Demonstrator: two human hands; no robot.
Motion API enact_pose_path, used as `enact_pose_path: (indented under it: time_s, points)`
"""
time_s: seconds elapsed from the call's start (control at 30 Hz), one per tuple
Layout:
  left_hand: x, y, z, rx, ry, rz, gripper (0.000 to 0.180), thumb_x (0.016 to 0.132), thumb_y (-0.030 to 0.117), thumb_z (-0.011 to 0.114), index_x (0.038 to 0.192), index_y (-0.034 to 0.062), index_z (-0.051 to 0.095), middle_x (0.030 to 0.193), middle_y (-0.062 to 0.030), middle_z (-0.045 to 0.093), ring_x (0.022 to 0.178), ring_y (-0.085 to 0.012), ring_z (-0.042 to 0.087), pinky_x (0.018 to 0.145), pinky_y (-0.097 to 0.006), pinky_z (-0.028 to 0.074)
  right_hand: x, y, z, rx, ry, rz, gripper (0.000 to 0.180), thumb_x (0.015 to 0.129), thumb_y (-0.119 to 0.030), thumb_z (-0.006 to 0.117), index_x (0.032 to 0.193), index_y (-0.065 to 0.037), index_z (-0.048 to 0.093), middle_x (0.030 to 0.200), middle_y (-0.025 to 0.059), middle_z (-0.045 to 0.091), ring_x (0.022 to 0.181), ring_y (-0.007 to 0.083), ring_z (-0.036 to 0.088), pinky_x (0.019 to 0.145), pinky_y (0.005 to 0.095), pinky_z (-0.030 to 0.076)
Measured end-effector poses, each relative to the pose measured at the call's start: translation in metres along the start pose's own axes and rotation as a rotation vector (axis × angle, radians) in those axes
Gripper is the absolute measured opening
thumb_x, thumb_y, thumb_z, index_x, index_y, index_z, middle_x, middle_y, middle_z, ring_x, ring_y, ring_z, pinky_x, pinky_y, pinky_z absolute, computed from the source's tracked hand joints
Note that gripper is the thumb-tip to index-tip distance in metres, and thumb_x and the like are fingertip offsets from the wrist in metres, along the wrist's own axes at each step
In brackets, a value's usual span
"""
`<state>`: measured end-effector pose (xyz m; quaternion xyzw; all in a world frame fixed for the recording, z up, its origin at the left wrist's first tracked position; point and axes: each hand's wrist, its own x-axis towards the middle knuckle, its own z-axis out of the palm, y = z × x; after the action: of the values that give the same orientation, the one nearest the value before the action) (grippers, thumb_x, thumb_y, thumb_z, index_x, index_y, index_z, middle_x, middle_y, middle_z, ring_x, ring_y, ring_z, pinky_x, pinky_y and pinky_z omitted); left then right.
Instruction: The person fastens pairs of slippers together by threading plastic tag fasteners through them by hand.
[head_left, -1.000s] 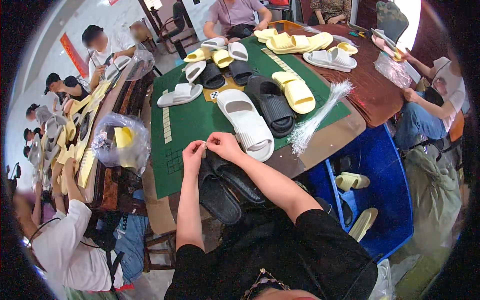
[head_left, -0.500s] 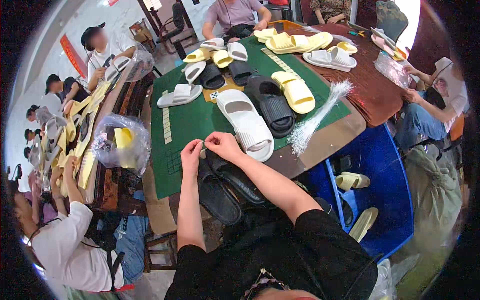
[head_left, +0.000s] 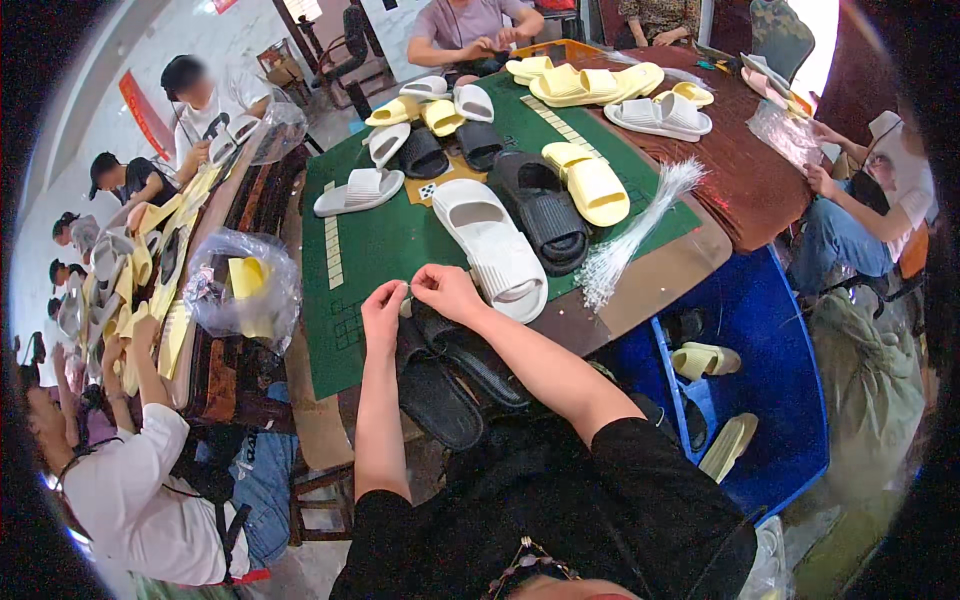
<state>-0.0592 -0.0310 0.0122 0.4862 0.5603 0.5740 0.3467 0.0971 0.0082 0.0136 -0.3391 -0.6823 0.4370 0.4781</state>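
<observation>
Above the toe ends of a pair of black slippers (head_left: 440, 400), the fingertips of both my hands meet. My left hand (head_left: 382, 312) is closed in a pinch, and so is my right hand (head_left: 447, 292). Between them is a thin white strand, mostly covered by the fingers, which looks like a plastic tie. The black slippers lie side by side at the table's near edge, partly under my right forearm. Just beyond my right hand lies a large white slipper (head_left: 490, 248), with a black slipper pair (head_left: 545, 215) beside it.
A bundle of white plastic ties (head_left: 640, 235) lies right of the slippers on the green mat (head_left: 375, 260). Yellow slippers (head_left: 590, 185), white and grey ones stand farther back. A blue bin (head_left: 780, 390) holding slippers is at lower right. Co-workers sit around, with a plastic bag (head_left: 240, 290) at left.
My hands stay almost in place, still pinching together. The person across the table has raised their hands together, and co-workers at the left have shifted slightly.
</observation>
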Motion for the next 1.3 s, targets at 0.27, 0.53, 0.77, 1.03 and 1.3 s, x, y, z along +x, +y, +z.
enact_pose_path:
  time_s: [0.27,0.53,0.77,1.03,1.3]
  points:
    - [-0.0014,0.0002,-0.0004,0.013,-0.022,-0.009,0.018,0.084,0.014,0.067,0.095,-0.0006,0.068,0.081,0.0024,0.064,0.073,-0.0046,0.054,0.065,-0.019,0.042,-0.0018,-0.0050,-0.0033,-0.078,-0.013,-0.004,0.017,0.081,-0.017,0.065,0.084,-0.001,0.065,0.069,0.0062,0.064,0.063,0.0112,0.059,0.060,0.0263,0.047]
    - [0.0000,-0.0003,-0.0019,0.000,-0.062,-0.065,0.018,0.084,0.014,0.067,0.095,0.0003,0.068,0.079,0.0036,0.062,0.068,-0.0032,0.051,0.060,-0.019,0.039,-0.0001,0.0032,-0.0016,-0.045,-0.020,-0.017,0.015,0.079,-0.015,0.066,0.083,0.000,0.065,0.069,0.0068,0.065,0.060,0.0116,0.060,0.057,0.0272,0.048]
    - [-0.0029,0.0022,0.0006,0.001,-0.031,-0.051,0.014,0.082,0.013,0.068,0.090,0.0015,0.069,0.073,0.0050,0.060,0.064,-0.0028,0.049,0.057,-0.018,0.036,-0.0017,0.0017,-0.0015,-0.076,-0.010,-0.017,0.015,0.079,-0.014,0.067,0.084,0.000,0.066,0.068,0.0065,0.065,0.060,0.0110,0.060,0.056,0.0264,0.048]
    - [-0.0023,0.0016,0.0008,-0.100,0.045,-0.046,0.018,0.084,0.017,0.067,0.095,0.0025,0.068,0.072,0.0069,0.058,0.061,-0.0020,0.045,0.055,-0.018,0.033,-0.0008,-0.0001,0.0017,-0.008,0.040,0.026,0.018,0.077,-0.019,0.068,0.082,-0.002,0.067,0.071,0.0091,0.066,0.063,0.0172,0.062,0.061,0.0301,0.050]
    - [-0.0027,0.0073,0.0013,-0.034,-0.009,-0.084,0.024,0.085,0.020,0.067,0.098,0.0002,0.067,0.075,0.0051,0.060,0.062,-0.0025,0.047,0.055,-0.019,0.036,-0.0003,-0.0009,-0.0016,-0.027,0.040,-0.010,0.015,0.077,-0.017,0.066,0.080,-0.002,0.066,0.069,0.0082,0.065,0.061,0.0147,0.061,0.058,0.0290,0.048]
